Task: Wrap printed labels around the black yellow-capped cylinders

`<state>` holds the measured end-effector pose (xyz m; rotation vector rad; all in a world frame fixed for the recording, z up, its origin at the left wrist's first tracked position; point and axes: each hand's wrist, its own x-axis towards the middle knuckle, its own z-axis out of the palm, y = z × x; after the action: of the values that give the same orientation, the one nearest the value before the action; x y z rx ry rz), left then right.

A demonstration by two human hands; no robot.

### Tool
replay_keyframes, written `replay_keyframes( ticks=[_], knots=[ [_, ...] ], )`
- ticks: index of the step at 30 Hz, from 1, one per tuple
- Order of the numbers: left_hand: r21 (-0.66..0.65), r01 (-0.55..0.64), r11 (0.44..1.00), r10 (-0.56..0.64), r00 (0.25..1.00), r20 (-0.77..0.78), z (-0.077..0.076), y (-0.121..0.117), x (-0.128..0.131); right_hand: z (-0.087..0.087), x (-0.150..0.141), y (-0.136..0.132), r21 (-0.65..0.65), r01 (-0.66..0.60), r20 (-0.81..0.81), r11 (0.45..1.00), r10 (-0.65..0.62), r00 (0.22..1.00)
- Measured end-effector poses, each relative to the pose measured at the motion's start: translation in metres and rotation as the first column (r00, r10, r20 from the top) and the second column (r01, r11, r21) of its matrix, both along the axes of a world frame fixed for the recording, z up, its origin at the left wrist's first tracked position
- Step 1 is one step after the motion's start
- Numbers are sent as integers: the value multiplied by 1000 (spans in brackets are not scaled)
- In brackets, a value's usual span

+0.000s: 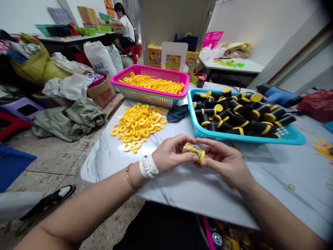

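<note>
Over the near part of the marble-patterned table, both hands meet on one small yellow cylinder with a printed, shiny side. My left hand is closed around its left end, thumb along the near side. The fingers of my right hand grip its right end. What the cylinder is, I cannot tell. Left of the hands lies a loose pile of yellow plastic rings with small tabs. Just behind the right hand stands a blue basket full of black cylinders with yellow ends.
A pink basket of more yellow rings sits at the back, beside a dark cloth. A blue heat gun lies far right. Yellow printed boxes stand behind. Sacks crowd the floor at left; another person sits at a far table.
</note>
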<state>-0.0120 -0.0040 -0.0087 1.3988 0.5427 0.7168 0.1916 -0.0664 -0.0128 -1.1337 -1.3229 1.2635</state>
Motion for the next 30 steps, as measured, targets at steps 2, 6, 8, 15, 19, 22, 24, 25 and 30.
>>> replay_keyframes(
  ticks=[2,6,8,15,19,22,24,25,30],
  knots=[
    [-180,55,982,-42,996,76,-1,2,2,-3,5,2,-67,-58,-26,996,57,998],
    [-261,130,957,-103,988,116,0,3,2,-8,5,2,-26,-9,-100,1000,7,995],
    [-269,150,951,-123,986,115,0,2,2,-7,3,2,33,17,-101,999,-13,995],
    [-474,163,865,-101,983,153,-6,1,8,-2,0,0,229,14,81,973,-33,996],
    [-499,238,833,-167,969,184,-7,3,6,-4,1,-3,276,71,-51,959,-59,997],
    [-486,222,846,-184,975,125,-8,4,6,-2,3,-3,172,23,-54,985,-14,998],
    [-483,248,840,-209,969,135,-8,4,6,1,4,-3,148,0,43,989,-7,999],
    [-483,260,836,-215,965,147,-8,4,6,3,4,-3,183,8,109,983,-28,994],
    [-470,232,851,-170,970,172,-8,3,7,4,-1,-5,429,131,190,894,-230,954]
  ],
)
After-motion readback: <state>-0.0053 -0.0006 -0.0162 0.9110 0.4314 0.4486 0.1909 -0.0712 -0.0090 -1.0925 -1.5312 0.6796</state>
